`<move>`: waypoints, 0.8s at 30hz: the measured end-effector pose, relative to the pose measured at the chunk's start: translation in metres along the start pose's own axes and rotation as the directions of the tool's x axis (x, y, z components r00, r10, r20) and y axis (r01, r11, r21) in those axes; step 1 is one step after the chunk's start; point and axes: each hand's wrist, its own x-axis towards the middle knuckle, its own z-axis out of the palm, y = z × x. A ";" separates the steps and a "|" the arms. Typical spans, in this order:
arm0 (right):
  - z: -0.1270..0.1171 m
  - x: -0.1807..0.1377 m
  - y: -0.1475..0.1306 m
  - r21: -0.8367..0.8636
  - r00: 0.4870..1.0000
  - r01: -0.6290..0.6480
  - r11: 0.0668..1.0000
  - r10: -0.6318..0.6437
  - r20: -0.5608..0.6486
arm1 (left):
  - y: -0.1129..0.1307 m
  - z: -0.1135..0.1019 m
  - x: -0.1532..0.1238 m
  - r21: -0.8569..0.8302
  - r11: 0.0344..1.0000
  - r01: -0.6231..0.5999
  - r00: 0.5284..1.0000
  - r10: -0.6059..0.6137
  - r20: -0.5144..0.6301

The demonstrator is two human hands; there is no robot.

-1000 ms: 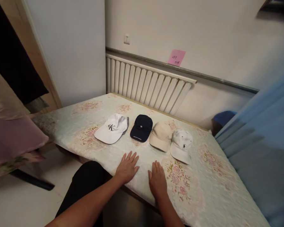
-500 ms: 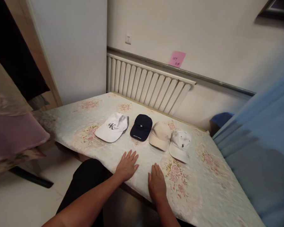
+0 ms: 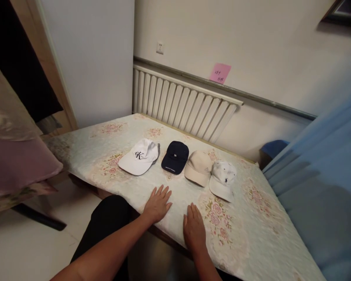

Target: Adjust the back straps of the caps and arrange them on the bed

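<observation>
Several baseball caps lie in a row on a table with a pale floral tablecloth (image 3: 190, 197). At the left is a white cap (image 3: 139, 157) with a black logo. Beside it sits a navy cap (image 3: 175, 157) with small white lettering on the brim. To the right come a beige cap (image 3: 198, 168) and another white cap (image 3: 222, 181) with a small dark emblem; these two touch or nearly touch. My left hand (image 3: 158, 204) rests flat on the cloth below the navy cap, fingers spread. My right hand (image 3: 194, 227) lies palm down below the beige cap, fingers stretched out. Both hold nothing.
A radiator (image 3: 178, 101) stands behind the table's far edge, under a pink note (image 3: 220, 73) on the wall. Blue curtain (image 3: 318, 175) hangs at the right. Cloth-draped furniture (image 3: 20, 164) stands at the left. My knee (image 3: 112, 208) is against the near edge.
The view has shifted very slightly. Both hands and all the caps stay where they were on the tablecloth.
</observation>
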 end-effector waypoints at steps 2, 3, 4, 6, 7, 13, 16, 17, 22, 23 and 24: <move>0.000 0.001 0.000 -0.001 1.000 0.003 1.000 -0.003 0.007 | 0.000 0.001 0.000 0.001 1.000 0.000 1.000 0.000 0.001; 0.000 0.001 0.000 -0.002 1.000 0.003 1.000 -0.003 0.010 | 0.000 0.001 0.000 0.000 1.000 0.001 1.000 -0.001 0.001; 0.000 0.002 -0.001 -0.004 1.000 0.001 1.000 -0.001 0.013 | 0.000 0.001 0.000 0.000 1.000 0.001 1.000 -0.001 0.000; -0.001 0.004 -0.001 -0.009 1.000 -0.005 1.000 0.005 0.018 | 0.000 0.000 0.000 -0.004 1.000 0.002 1.000 -0.002 -0.001; -0.001 0.004 -0.002 -0.012 1.000 -0.009 1.000 0.009 0.019 | 0.000 0.000 0.000 -0.007 1.000 0.003 1.000 -0.003 0.000; -0.001 0.010 -0.003 -0.017 1.000 -0.017 1.000 0.017 0.012 | 0.000 -0.002 -0.002 -0.043 0.999 0.012 1.000 -0.011 0.020; 0.000 0.011 -0.003 -0.027 1.000 -0.013 1.000 0.013 0.007 | -0.003 -0.005 -0.003 -0.148 0.989 0.020 0.999 -0.013 0.053; 0.001 0.011 -0.002 -0.035 1.000 -0.012 0.999 0.012 0.003 | -0.006 -0.006 -0.003 -0.252 0.967 0.045 0.998 -0.029 0.064; 0.008 0.009 0.000 -0.063 1.000 0.005 0.998 -0.007 -0.029 | -0.033 -0.017 0.005 -0.750 0.593 0.293 0.945 -0.297 0.134; 0.009 0.009 0.001 -0.068 0.999 0.008 0.998 -0.011 -0.032 | -0.042 -0.020 0.006 -0.771 0.546 0.329 0.924 -0.357 0.141; 0.010 0.009 0.001 -0.073 0.999 0.011 0.997 -0.013 -0.035 | -0.051 -0.024 0.007 -0.787 0.500 0.361 0.897 -0.416 0.146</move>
